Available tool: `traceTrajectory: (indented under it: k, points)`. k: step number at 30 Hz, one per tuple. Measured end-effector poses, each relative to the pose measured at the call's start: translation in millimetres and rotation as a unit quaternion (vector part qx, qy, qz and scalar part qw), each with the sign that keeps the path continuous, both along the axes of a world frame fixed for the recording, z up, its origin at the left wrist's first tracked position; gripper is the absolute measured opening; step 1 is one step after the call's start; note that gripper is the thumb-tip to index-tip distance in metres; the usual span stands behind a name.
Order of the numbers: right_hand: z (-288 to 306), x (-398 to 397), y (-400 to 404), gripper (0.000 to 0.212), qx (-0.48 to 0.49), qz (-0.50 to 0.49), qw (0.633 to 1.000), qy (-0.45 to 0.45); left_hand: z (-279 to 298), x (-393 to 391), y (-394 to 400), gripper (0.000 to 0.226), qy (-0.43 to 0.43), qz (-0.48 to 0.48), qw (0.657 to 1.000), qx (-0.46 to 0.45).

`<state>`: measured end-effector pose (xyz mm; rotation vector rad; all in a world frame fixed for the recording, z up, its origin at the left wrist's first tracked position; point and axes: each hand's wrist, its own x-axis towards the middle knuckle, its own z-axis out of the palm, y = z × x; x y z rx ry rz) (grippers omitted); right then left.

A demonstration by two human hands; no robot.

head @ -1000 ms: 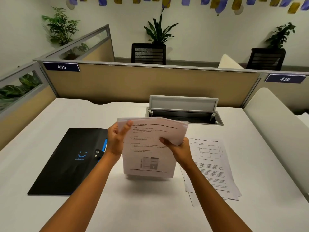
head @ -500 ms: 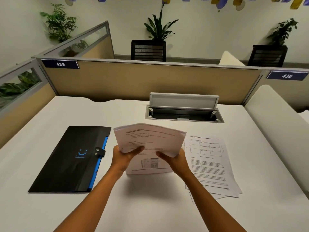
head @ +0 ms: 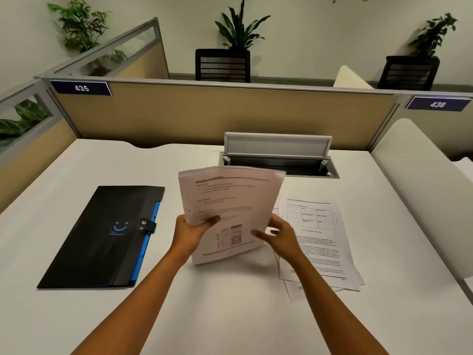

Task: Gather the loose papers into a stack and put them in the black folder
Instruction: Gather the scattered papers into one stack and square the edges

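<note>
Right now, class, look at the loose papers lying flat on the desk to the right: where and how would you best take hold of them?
Probably at the near edge of the loose papers, coming from the person's side. The sheets lie flat but fanned, with lower corners poking out there, giving fingers something to slide under. The right hand, open and closest, suits this.

Flat black folder (head: 102, 237) with blue smiley logo and blue edge strip; white printed papers (head: 317, 242) bearing black text and tables.

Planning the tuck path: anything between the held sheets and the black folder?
Head view: only the left hand gripping the held white printed sheets; bare white desk before the black snap-flap folder.
</note>
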<state>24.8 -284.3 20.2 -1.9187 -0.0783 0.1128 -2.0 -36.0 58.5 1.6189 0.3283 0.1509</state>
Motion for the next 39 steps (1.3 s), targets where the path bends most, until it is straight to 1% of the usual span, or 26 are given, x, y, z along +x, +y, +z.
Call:
traceTrajectory:
  k: [1, 3, 4, 6, 8, 9, 11, 13, 14, 16, 18, 20, 21, 22, 24, 26, 29, 31, 33, 36, 38, 39]
  points:
    - [-4.0, 4.0, -12.4, 0.049, -0.021, -0.035, 0.999, 0.000, -0.3, 1.8, -0.2, 0.037, 0.008, 0.013, 1.000, -0.002]
    - [-12.2, 12.5, -41.7, 0.058, -0.087, -0.134, 0.987, 0.014, -0.9, 4.6, 0.8, 0.046, 0.035, 0.044, 0.998, -0.022]
    - [-15.3, 16.4, -58.0, 0.065, -0.138, -0.190, 0.971, 0.042, -1.7, 5.6, 2.2, 0.053, 0.048, 0.058, 0.996, -0.037]
    - [-18.5, 20.6, -89.3, 0.085, -0.235, -0.283, 0.921, 0.129, -4.1, 7.3, 5.1, 0.059, 0.063, 0.081, 0.993, -0.060]
    - [-19.3, 21.6, -114.7, 0.107, -0.286, -0.329, 0.877, 0.204, -6.5, 7.6, 8.2, 0.053, 0.069, 0.108, 0.988, -0.082]
    - [-19.4, 22.0, -123.9, 0.113, -0.300, -0.337, 0.863, 0.229, -7.4, 7.3, 9.5, 0.048, 0.069, 0.121, 0.986, -0.097]
    - [-20.1, 22.3, -136.1, 0.116, -0.325, -0.332, 0.847, 0.258, -9.4, 6.3, 11.6, 0.045, 0.069, 0.138, 0.981, -0.121]
    - [-20.0, 23.3, -140.7, 0.111, -0.340, -0.318, 0.847, 0.257, -11.0, 5.5, 12.7, 0.051, 0.077, 0.154, 0.976, -0.136]
    - [-20.4, 23.9, -142.1, 0.107, -0.343, -0.315, 0.851, 0.243, -11.8, 5.2, 12.9, 0.053, 0.081, 0.163, 0.973, -0.144]
    - [-21.9, 23.8, -144.2, 0.095, -0.342, -0.314, 0.865, 0.190, -13.6, 4.8, 12.4, 0.046, 0.083, 0.173, 0.970, -0.152]
    - [-24.1, 22.4, -145.2, 0.073, -0.328, -0.312, 0.883, 0.120, -13.9, 3.9, 11.9, 0.041, 0.083, 0.176, 0.969, -0.151]
    - [-24.2, 21.0, -144.6, 0.041, -0.305, -0.310, 0.899, 0.058, -13.9, 3.6, 12.0, 0.041, 0.084, 0.179, 0.969, -0.149]
    - [-24.0, 20.9, -144.6, 0.030, -0.296, -0.307, 0.903, 0.039, -13.9, 3.7, 12.5, 0.042, 0.086, 0.180, 0.968, -0.150]
    - [-23.3, 21.6, -145.1, 0.026, -0.289, -0.304, 0.908, 0.027, -13.6, 3.7, 12.9, 0.042, 0.087, 0.181, 0.968, -0.151]
    - [-20.4, 24.7, -146.7, 0.026, -0.271, -0.284, 0.919, 0.027, -13.1, 3.6, 13.3, 0.042, 0.088, 0.183, 0.967, -0.153]
    - [-17.4, 28.3, -148.7, 0.026, -0.263, -0.257, 0.929, 0.046, -13.3, 3.4, 12.9, 0.043, 0.084, 0.187, 0.966, -0.155]
    - [-18.5, 32.5, -151.0, 0.030, -0.302, -0.215, 0.925, 0.082, -15.4, 2.3, 10.3, 0.041, 0.082, 0.187, 0.967, -0.154]
    - [-21.3, 34.1, -148.9, 0.037, -0.306, -0.201, 0.925, 0.103, -16.9, 1.2, 8.6, 0.039, 0.082, 0.183, 0.968, -0.151]
    - [-23.7, 34.1, -144.2, 0.052, -0.309, -0.200, 0.920, 0.134, -17.6, -0.1, 7.0, 0.040, 0.084, 0.179, 0.969, -0.149]
    - [-27.0, 30.4, -137.6, 0.087, -0.324, -0.197, 0.910, 0.167, -17.8, -1.9, 6.6, 0.037, 0.082, 0.175, 0.970, -0.147]
    - [-29.4, 29.8, -136.4, 0.098, -0.288, -0.208, 0.919, 0.168, -17.2, -3.0, 7.6, 0.033, 0.080, 0.173, 0.971, -0.143]
    - [-30.3, 30.4, -137.0, 0.099, -0.276, -0.213, 0.922, 0.170, -17.0, -3.5, 8.6, 0.034, 0.082, 0.176, 0.971, -0.141]
